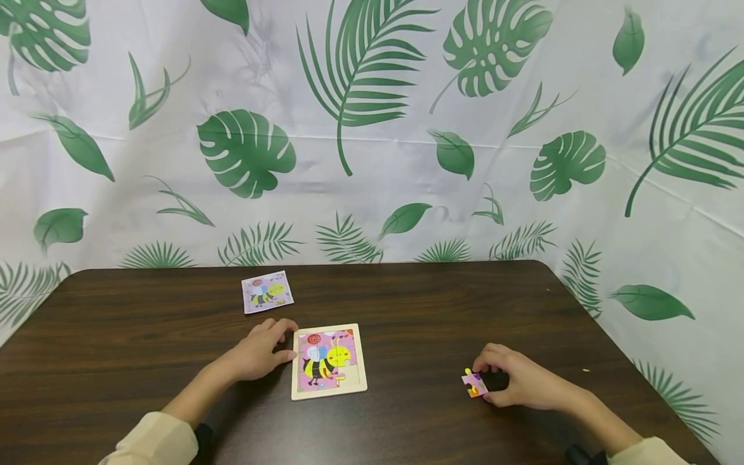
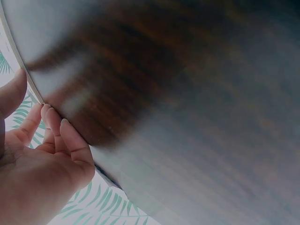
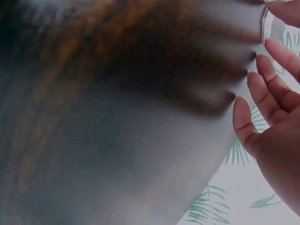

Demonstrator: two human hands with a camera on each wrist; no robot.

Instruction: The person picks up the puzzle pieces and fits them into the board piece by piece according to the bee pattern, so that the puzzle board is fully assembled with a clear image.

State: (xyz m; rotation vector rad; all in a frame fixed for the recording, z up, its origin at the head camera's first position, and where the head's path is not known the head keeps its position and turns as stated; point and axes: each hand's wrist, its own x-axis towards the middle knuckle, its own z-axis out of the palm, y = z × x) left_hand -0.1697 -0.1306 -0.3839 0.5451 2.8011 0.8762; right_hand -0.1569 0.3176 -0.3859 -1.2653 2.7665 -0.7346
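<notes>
A square wooden jigsaw puzzle [image 1: 328, 361] with a bee picture lies flat on the table. A gap at its lower right shows bare wood. My left hand [image 1: 263, 351] touches the puzzle's left edge with thumb and forefinger, which are spread apart; the other fingers rest loosely in the left wrist view [image 2: 51, 164]. Well to the right, my right hand [image 1: 517, 380] pinches a pink jigsaw piece [image 1: 475, 383] with yellow and orange marks between thumb and forefinger, at the tabletop. In the right wrist view its remaining fingers [image 3: 269, 93] are gently bent; only the piece's rim shows.
A small picture card [image 1: 268, 292] with the same bee lies behind the left hand. The dark wooden table [image 1: 407, 310] ends at the back against a white cloth [image 1: 372, 194] printed with green leaves.
</notes>
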